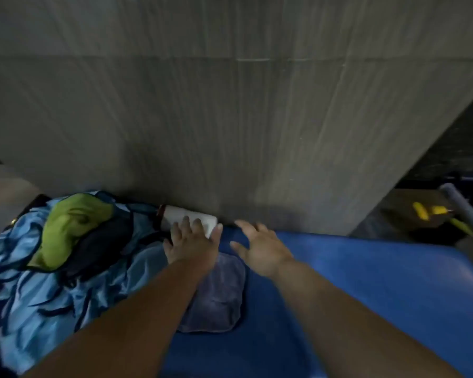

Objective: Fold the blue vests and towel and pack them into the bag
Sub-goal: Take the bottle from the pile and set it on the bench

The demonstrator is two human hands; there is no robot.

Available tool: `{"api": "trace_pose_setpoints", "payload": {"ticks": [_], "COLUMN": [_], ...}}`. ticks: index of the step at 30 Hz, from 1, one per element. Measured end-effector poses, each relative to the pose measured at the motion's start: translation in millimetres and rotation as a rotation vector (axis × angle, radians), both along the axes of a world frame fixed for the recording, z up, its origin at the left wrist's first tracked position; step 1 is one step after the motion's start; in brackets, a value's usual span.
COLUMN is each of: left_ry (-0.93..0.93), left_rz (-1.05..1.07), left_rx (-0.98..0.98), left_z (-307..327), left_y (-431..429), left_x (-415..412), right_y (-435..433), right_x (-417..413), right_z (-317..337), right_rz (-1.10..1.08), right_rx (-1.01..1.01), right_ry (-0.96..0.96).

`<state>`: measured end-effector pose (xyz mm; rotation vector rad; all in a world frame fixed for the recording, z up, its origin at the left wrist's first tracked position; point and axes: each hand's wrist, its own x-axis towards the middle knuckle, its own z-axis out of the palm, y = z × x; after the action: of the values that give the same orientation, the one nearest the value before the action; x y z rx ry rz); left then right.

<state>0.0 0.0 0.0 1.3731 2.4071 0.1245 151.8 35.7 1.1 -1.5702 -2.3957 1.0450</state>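
- Left hand [193, 242] lay fingers spread over a white cylinder [187, 218].
- Right hand [260, 251] hovered, fingers splayed, holding nothing.
- Purple towel [219, 298] lay folded beside crumpled blue vests [38, 290].

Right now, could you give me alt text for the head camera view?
Two bare hands, left hand and right hand, reach open over a blue surface toward a grey wall, above a folded purple-grey towel; crumpled light-blue vests lie left.

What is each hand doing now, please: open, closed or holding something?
Left hand: open, fingers spread over the white cylinder, gripping nothing.
Right hand: open, empty.
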Motion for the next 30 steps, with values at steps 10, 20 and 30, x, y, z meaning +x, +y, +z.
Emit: {"api": "trace_pose_setpoints", "payload": {"ticks": [10,20,30], "left_ry": [0.036,-0.062,-0.042], "left_rz": [0.165,0.281,-0.013], "left_rx": [0.191,0.45,0.591], "left_z": [-65.6,-85.6,-77.1], "left_y": [22.1,37.5,10.8], "left_x": [-65.9,-89.3,-62.5], "right_y": [27.2,33.0,19.3], "right_x": [-87.6,-109.0,-109.2], "right_z": [-70.6,-112.3,-115.8], "right_rz": [0.156,0.121,-0.088], "right_rx": [0.129,0.209,0.278], "right_ry": [0.044,0.053,0.096]}}
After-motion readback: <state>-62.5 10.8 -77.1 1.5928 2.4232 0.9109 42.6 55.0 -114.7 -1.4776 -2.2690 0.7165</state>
